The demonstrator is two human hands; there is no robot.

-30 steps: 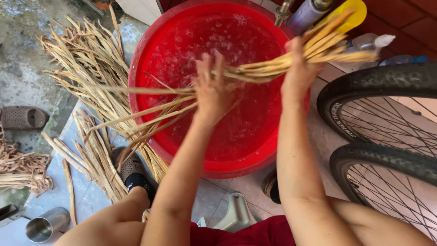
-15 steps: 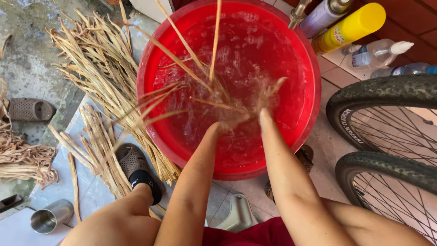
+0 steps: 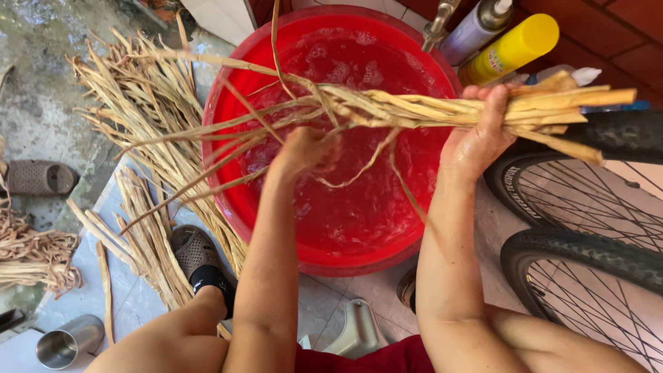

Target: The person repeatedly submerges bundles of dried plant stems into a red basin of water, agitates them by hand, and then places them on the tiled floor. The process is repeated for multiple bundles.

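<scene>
Here the right hand (image 3: 480, 135) has its fingers wrapped tight round the thick butt end of a bundle of straw-coloured stalks (image 3: 442, 107), thumb pressed on top, holding it level above the red basin (image 3: 238, 207). The left hand (image 3: 304, 148) is curled closed about the middle of the same bundle, where the tidy part gives way to loose strands; how firmly it pinches cannot be told, since the fingers are turned away from the camera.

The bundle hangs over the water, its thin ends fanning out leftward past the rim. The stalks look wet, light and limp: single strands droop from the bunch and curl toward the water, so they would likely bend rather than snap, and feel slick. The bunched butt end looks the surest place to grip; the splayed tips would slip apart.

Beside the basin, on the left, lies a heap of dry stalks (image 3: 138, 103) on the floor. A dark sandal (image 3: 197, 255) sits near the person's knee, a metal cup (image 3: 65, 342) lower left. On the right stand two bicycle wheels (image 3: 587, 207), and behind the basin a yellow bottle (image 3: 511, 48) and a grey spray can (image 3: 473, 31).
</scene>
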